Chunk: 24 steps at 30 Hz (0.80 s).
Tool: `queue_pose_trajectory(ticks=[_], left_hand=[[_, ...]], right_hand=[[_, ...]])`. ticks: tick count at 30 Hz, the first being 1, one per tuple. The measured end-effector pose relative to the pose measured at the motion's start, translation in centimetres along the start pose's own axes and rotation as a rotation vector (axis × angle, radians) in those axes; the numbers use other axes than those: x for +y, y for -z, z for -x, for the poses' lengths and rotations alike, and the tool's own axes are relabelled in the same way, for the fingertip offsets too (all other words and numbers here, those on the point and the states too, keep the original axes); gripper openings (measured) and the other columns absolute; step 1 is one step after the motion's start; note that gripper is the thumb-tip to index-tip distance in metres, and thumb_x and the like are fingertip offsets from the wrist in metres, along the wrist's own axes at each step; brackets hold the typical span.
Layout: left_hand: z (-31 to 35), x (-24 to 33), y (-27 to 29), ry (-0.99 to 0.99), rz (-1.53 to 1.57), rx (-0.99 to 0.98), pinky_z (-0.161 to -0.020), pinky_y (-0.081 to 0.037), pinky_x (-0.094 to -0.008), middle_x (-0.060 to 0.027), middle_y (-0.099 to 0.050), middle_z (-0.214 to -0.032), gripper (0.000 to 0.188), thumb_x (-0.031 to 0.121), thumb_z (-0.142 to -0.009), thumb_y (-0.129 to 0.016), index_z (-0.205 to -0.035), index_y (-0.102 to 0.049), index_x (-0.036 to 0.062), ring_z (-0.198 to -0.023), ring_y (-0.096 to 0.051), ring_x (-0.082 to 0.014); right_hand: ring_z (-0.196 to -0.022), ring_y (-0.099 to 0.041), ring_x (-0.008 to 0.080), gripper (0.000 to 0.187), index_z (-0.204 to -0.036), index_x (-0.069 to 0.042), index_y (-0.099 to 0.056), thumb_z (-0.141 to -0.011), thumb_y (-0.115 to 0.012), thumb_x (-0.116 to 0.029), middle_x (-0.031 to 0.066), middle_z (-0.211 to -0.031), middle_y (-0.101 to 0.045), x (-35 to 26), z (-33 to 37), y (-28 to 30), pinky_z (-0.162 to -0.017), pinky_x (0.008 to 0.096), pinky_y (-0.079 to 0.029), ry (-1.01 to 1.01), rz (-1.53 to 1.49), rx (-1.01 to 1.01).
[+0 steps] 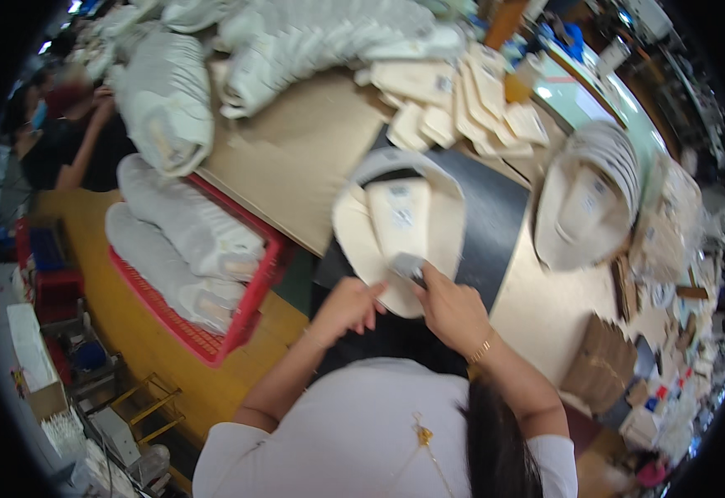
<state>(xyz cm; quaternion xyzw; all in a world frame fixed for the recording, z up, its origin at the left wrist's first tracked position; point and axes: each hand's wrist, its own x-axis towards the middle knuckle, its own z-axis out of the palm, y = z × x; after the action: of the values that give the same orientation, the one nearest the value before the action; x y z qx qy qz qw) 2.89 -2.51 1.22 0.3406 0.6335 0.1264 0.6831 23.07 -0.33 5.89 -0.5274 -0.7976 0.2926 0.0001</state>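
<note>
A cream shoe upper [354, 228] lies opened out on a black mat [495, 228] in front of me. Inside it sits a pale tongue-shaped piece [397, 212] with a printed patch. My right hand [452, 309] grips a small grey block-like tool [408, 266], pressed against the near end of that piece; its exact kind is not clear. At the upper's near left edge, my left hand [349, 309] is closed, thumb and fingers pinching the rim.
Loose cream tongue-shaped pieces [479, 100] lie beyond the mat. Nested uppers [591, 195] stand to the right, near a brown cardboard stack [599, 363]. More stacked uppers [321, 54] fill the far side. A red basket [213, 353] with grey-white uppers is at left. Another person [68, 137] is at far left.
</note>
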Motion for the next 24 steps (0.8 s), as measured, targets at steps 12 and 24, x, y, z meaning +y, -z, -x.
queue_pose_trajectory(ticks=[12, 24], left_hand=[[-0.2, -0.2, -0.1, -0.136, 0.079, -0.048, -0.045, -0.048, -0.0235, -0.0098, -0.065, -0.071, 0.046, 0.039, -0.097, -0.052, -0.092, -0.065, -0.0051, -0.052, -0.061, -0.0144], [0.4, 2.0, 0.4, -0.452, 0.528, 0.085, -0.044, -0.051, -0.0258, -0.0087, -0.064, -0.093, 0.046, 0.021, -0.092, -0.061, -0.129, -0.041, 0.0026, -0.070, -0.065, -0.0146]], right_hand=[[-0.079, -0.064, 0.0420, 0.046, -0.133, 0.002, -0.041, -0.091, -0.052, -0.016, 0.0253, -0.098, -0.064, 0.7, 0.1, 0.9, -0.069, 0.0485, -0.051, -0.130, -0.222, 0.188], [-0.105, -0.055, 0.0357, 0.064, -0.146, 0.002, -0.026, -0.089, -0.056, -0.003, 0.0245, -0.126, -0.044, 6.1, -0.5, -1.3, -0.090, 0.0404, -0.047, -0.014, -0.100, 0.692]])
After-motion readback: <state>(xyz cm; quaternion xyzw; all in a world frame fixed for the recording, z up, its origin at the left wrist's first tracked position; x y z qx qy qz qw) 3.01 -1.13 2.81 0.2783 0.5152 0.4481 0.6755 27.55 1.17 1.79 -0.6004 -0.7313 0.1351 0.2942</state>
